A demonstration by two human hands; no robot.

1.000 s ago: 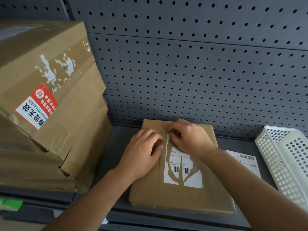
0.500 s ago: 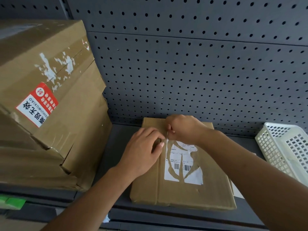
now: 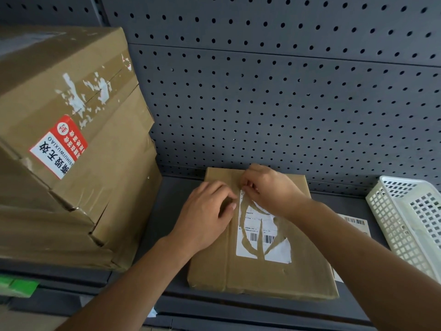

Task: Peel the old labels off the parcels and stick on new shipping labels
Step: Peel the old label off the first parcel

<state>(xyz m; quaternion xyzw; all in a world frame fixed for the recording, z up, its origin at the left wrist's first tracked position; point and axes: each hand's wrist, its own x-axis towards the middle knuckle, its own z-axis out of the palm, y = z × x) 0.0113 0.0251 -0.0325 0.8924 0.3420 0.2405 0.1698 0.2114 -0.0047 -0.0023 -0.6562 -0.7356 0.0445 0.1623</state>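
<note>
Most of the old label is still stuck to the parcel, which lies flat on the shelf against the pegboard. Brown torn streaks run through it where strips are gone, and white paper with barcodes remains between them. We reckon the peeling is about a third done. No new label is on this parcel yet. A printed sheet, likely the fresh label, lies on the shelf just beside the parcel, near the white basket.

We note the right hand pinching a narrow strip at the label's top left corner, close to the parcel's far edge. We see the left hand resting on the parcel just left of the label, fingers bent, gripping nothing visible. We take it to be holding the parcel down.

At left, the large box carries a red and white sticker.

Against a second ago, the right hand has travelled toward the far edge, uncovering more of the label's upper part. The left hand has hardly moved. The label's lower half looks unchanged.
</note>
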